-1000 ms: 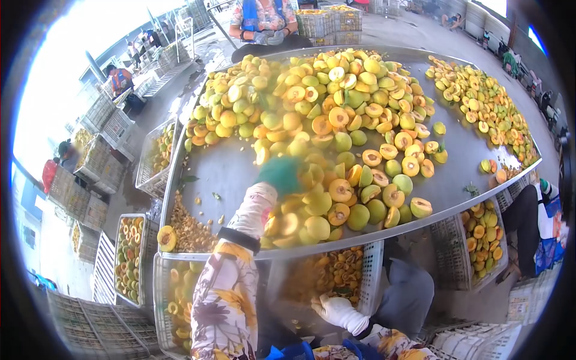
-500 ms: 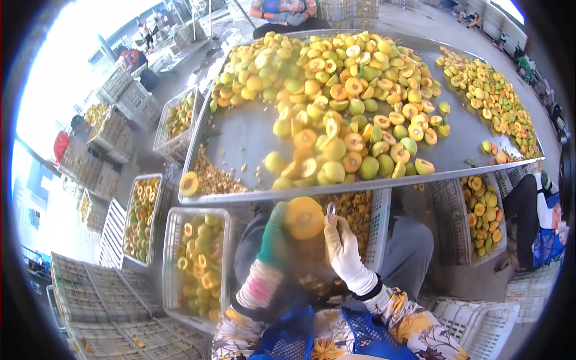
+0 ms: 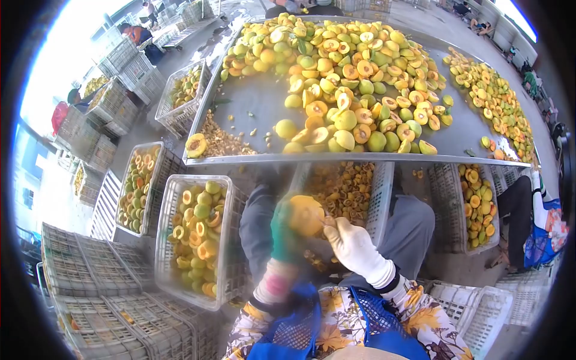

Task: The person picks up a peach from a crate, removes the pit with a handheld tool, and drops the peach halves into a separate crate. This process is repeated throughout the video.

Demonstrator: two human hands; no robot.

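My left hand (image 3: 282, 233), in a green-and-white glove, is closed around a yellow peach half (image 3: 307, 215) held up before my lap. In a white glove, my right hand (image 3: 358, 251) pinches a small looped metal tool (image 3: 327, 222), its tip right at the peach's right edge. Most of the tool is hidden by the fingers. Below and behind the hands, a crate (image 3: 382, 195) between my knees holds pits and small brownish pieces. Just beyond is a metal table (image 3: 240, 123) heaped with halved peaches (image 3: 360, 75).
A crate of peach halves (image 3: 225, 240) stands left of my legs, with another crate (image 3: 157, 186) behind it. Pits and scraps (image 3: 219, 138) lie at the table's near left corner. Stacked crates (image 3: 90, 264) fill the lower left. Another person (image 3: 543, 222) sits at the right.
The metal loop, upright and apart from the peach half before, is now at its edge, and my right hand has tilted toward it. The view has shifted, so the table appears higher.
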